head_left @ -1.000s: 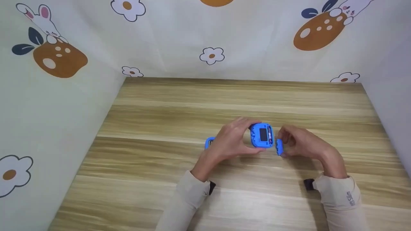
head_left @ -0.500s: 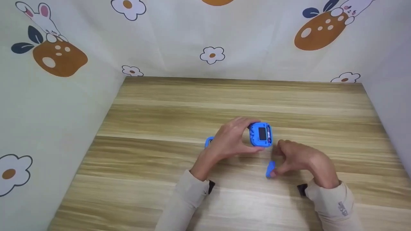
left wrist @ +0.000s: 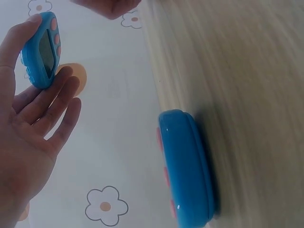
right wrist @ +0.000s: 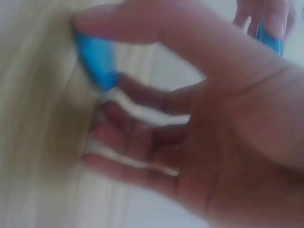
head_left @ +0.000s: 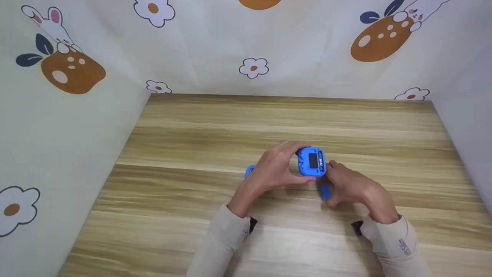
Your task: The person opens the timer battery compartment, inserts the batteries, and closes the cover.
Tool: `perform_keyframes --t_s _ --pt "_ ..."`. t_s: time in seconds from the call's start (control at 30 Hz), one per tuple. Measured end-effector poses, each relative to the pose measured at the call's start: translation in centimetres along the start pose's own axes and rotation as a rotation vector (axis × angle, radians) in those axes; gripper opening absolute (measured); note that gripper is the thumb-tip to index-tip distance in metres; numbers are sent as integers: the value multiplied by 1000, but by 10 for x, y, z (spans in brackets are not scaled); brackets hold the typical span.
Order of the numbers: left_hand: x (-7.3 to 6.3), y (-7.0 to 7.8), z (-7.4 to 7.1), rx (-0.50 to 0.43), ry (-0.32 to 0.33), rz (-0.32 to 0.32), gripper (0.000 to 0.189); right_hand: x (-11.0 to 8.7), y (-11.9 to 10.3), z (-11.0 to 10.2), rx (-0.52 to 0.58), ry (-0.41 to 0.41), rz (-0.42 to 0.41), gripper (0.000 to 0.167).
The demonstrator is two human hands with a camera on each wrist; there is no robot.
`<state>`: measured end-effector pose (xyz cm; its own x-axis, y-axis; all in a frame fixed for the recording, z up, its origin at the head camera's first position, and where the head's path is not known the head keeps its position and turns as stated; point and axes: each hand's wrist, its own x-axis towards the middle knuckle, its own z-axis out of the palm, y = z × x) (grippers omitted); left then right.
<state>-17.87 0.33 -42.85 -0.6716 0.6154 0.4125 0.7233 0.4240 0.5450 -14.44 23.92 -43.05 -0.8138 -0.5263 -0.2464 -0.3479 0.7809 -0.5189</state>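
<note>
My left hand point(head_left: 273, 167) grips a blue handheld electronic device point(head_left: 312, 161) by its edges, raised above the table. Its back faces the head camera, with a dark rectangle and an uncovered battery slot along the right side where batteries show. The left wrist view catches the device's point(left wrist: 42, 52) screen and pink buttons. Between thumb and forefinger, my right hand point(head_left: 351, 184) pinches a small blue battery cover point(head_left: 325, 191), just below and right of the device. The right wrist view shows the cover point(right wrist: 96, 59) blurred, with the other fingers bent loosely behind it.
A second blue device with pink buttons point(left wrist: 185, 166) lies on the wooden table point(head_left: 184, 192); in the head view my left wrist mostly hides it point(head_left: 250, 170). Patterned cloth walls point(head_left: 215, 42) enclose the table at the back and sides.
My right hand has moved toward the person and left with the battery cover, dipped low, then risen slightly beside the device. My left hand holds the device almost still.
</note>
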Motion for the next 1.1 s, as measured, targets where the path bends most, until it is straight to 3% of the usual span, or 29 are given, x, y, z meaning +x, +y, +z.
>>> perform_keyframes --t_s 0.13,0.2,0.37,0.57,0.7,0.97,1.1 --pt "0 -1 -1 -3 -6 -9 79 -7 10 -14 223 128 -116 72" --pt "0 -1 -1 0 -11 -7 79 -12 12 -23 260 202 -147 63" --pt "1 1 0 0 -10 14 78 -18 5 -34 341 315 -226 64" --pt "0 3 1 -23 4 12 77 -26 -24 -46 418 355 -265 60" --pt "0 3 1 -38 10 5 78 -28 -29 -49 408 380 -262 58" --pt "-1 4 1 -52 23 -2 79 -24 -18 -47 376 405 -339 60" --pt "0 4 0 -58 29 11 77 -20 -4 -42 399 392 -292 60"
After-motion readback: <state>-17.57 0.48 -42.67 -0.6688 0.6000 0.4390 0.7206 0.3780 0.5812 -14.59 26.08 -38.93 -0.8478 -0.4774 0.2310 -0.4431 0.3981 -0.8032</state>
